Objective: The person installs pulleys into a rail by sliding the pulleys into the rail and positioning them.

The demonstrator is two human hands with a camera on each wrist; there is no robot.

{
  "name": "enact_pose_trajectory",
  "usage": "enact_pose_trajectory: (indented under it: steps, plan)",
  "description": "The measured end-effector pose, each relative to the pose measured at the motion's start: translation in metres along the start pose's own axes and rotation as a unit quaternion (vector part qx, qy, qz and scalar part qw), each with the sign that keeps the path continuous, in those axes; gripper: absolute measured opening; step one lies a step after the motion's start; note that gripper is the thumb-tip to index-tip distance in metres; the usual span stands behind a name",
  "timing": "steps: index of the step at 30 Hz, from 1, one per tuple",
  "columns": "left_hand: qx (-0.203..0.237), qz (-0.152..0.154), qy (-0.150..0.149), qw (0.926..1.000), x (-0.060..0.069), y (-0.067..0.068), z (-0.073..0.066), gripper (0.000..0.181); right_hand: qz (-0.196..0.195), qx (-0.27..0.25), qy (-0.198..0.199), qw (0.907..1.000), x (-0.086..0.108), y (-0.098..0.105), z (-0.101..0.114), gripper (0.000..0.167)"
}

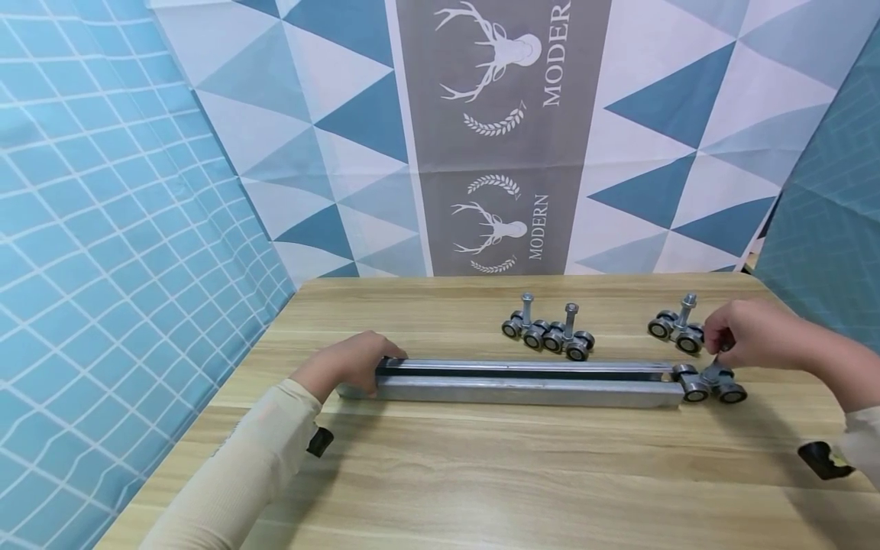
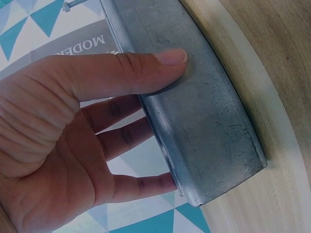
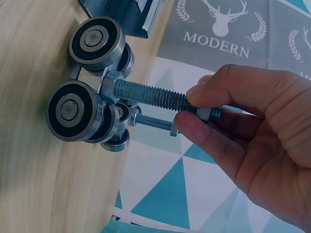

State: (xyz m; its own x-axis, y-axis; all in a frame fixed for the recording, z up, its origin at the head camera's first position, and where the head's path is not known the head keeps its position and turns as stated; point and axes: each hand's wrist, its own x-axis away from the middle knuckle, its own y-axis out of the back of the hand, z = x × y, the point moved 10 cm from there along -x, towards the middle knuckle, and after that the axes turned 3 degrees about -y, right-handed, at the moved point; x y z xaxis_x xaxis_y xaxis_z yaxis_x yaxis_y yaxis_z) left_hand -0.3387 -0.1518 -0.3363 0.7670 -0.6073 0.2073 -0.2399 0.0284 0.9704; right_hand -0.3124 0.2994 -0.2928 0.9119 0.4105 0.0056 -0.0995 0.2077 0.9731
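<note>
A grey metal rail (image 1: pixel 529 393) with a slot along its top lies on the wooden table. My left hand (image 1: pixel 351 362) grips its left end; in the left wrist view the thumb of the left hand (image 2: pixel 82 116) presses the rail's side (image 2: pixel 204 116), fingers over the other edge. At the right end, my right hand (image 1: pixel 763 333) pinches the upright bolt of a wheeled trolley (image 1: pixel 715 384), its wheels beside the rail's end. The right wrist view has the right hand (image 3: pixel 257 126) with thumb and finger round the threaded bolt (image 3: pixel 150 94), near its nut, above the wheels (image 3: pixel 73 110).
Behind the rail stand two trolleys (image 1: pixel 526 325) (image 1: pixel 569 336) close together, bolts up. Another trolley (image 1: pixel 679 327) stands behind the right hand. Patterned cloth (image 1: pixel 509 153) hangs behind the table (image 1: pixel 481 473), with blue checked cloth (image 1: pixel 103 229) at the left.
</note>
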Motion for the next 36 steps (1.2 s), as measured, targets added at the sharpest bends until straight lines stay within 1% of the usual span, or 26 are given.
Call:
enact_pose_trajectory:
  steps: [18, 28, 36]
  plan:
    - [0.005, 0.0, 0.0, 1.0, 0.0, 0.0, -0.001, 0.071, 0.001, 0.012, 0.033, 0.9994, -0.001, 0.0, 0.022, 0.027]
    - [0.007, -0.003, -0.003, 1.0, 0.002, 0.001, -0.002, 0.071, 0.002, 0.004, 0.046, 0.9989, -0.003, -0.002, 0.029, 0.027]
    - [0.007, -0.002, 0.005, 1.0, 0.002, 0.001, -0.001, 0.072, 0.002, -0.002, 0.05, 0.9987, -0.007, -0.004, 0.035, 0.027]
